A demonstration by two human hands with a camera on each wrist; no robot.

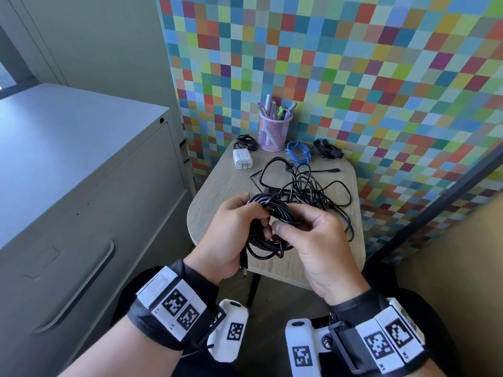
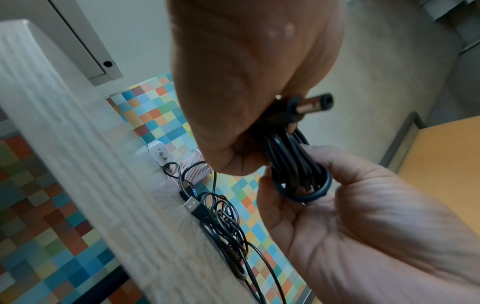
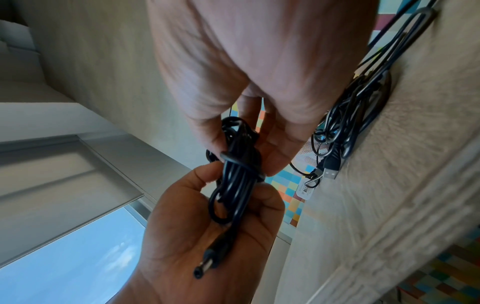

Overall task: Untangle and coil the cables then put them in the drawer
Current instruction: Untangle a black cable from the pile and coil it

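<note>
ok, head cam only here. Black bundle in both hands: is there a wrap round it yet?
Observer: Yes. The right wrist view shows one turn cinched across the black bundle, pinched by the right hand.
Operator: Barrel plug tucked in?
Observer: No. The barrel plug lies loose on the palm of the left hand, outside the wrap.
Operator: Any connector visible in the table pile?
Observer: The left wrist view shows a USB plug at the edge of the tangle on the table.
</note>
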